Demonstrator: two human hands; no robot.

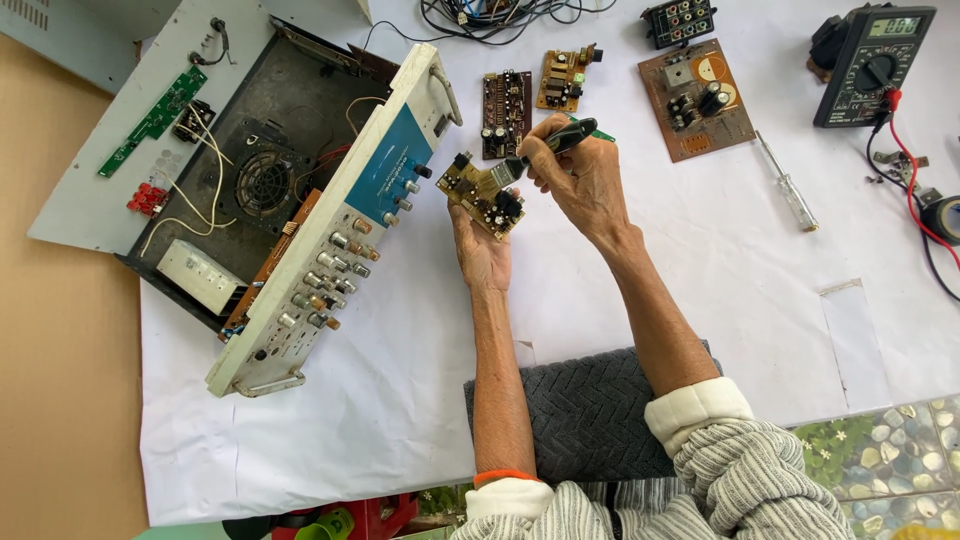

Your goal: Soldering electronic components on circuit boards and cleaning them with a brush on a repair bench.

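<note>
Circuit board (pixel 484 195) rests gripped in left hand (pixel 480 255); right hand (pixel 580 180) clasps brush (pixel 552 145) touching it.

I see a small tan circuit board (pixel 482 195), roughly rectangular, tilted with one corner up-left, raised above the white-covered desk (pixel 760 270) on my left hand's fingers. Its upper face carries black capacitors and other small parts, crowded toward the lower right end. A small brush (pixel 545 148) with a dark handle touches its upper right edge, bristles down.
</note>
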